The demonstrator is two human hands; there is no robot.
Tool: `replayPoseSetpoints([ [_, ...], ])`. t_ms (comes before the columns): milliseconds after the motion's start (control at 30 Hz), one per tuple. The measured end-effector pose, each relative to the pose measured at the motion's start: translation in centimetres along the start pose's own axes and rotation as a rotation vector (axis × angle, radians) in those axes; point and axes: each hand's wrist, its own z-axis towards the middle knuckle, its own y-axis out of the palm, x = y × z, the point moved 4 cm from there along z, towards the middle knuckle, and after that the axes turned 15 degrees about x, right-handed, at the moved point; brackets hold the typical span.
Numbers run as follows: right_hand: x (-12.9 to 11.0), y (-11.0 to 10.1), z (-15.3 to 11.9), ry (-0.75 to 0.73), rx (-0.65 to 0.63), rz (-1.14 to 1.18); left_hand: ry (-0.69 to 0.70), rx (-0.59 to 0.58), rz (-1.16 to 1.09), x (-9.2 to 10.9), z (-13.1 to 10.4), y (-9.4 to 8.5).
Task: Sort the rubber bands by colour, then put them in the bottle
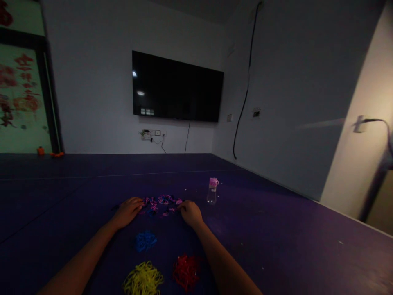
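Observation:
A loose spread of pink, blue and dark rubber bands lies on the purple floor between my two hands. At its left end, my left hand rests with fingers stretched toward the bands, fingertips at the edge. My right hand is at the right end, its fingers bent down and closed at the bands; what they hold, if anything, is hidden. Nearer to me sit a small heap of blue bands, a heap of yellow bands and a heap of red bands.
A clear bottle with a pink lid stands right of my right hand. Small white specks dot the purple floor. Beyond are a wall-mounted television, a hanging black cable and orange objects by the door.

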Motion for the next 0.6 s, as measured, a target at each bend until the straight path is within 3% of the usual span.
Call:
replayPoseSetpoints([
  [600, 0.0, 0.1, 0.0, 0.002, 0.001, 0.010, -0.048, 0.116, -0.041, 0.7, 0.4, -1.6],
])
